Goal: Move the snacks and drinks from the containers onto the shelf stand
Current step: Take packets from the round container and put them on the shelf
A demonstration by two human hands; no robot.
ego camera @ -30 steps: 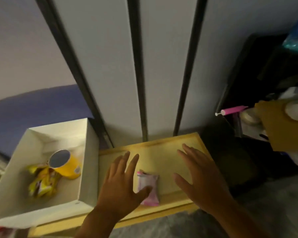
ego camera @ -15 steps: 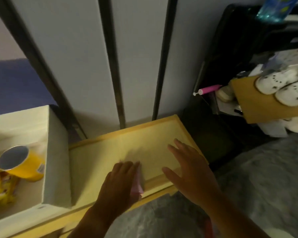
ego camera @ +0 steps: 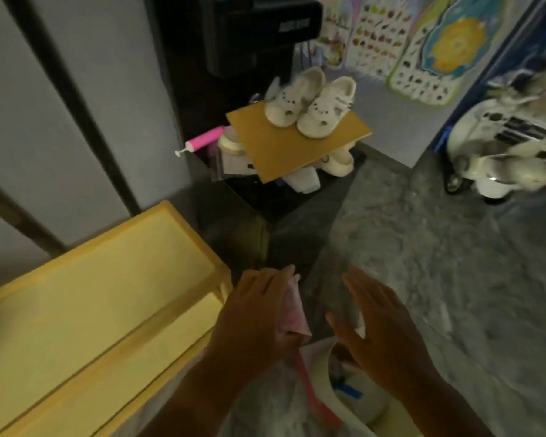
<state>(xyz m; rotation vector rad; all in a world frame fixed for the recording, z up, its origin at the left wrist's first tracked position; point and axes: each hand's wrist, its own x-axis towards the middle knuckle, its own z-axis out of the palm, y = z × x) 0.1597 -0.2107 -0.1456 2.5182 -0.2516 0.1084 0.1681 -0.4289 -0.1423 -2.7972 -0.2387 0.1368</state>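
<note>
- a pink snack packet (ego camera: 292,313) is gripped in the left hand (ego camera: 256,313), the fingers curled over its top; the packet is held in the air just off the right end of the yellow shelf stand (ego camera: 101,294), not touching it
- the right hand (ego camera: 382,326) is held flat and spread, fingers straight, nothing grasped; it is kept apart from the packet, to its right
- a white bag or container (ego camera: 353,395) is seen under both hands, beside the stand's near right corner; its contents cannot be told through the blur
- the stand's top tray is seen bare, with a lower yellow ledge along its near edge
- a pair of white shoes (ego camera: 309,102) is set on a brown board (ego camera: 297,143) at the far side of the floor; a pink pump (ego camera: 202,143) is seen just left of the board; a white toy scooter (ego camera: 511,146) is parked at the far right
</note>
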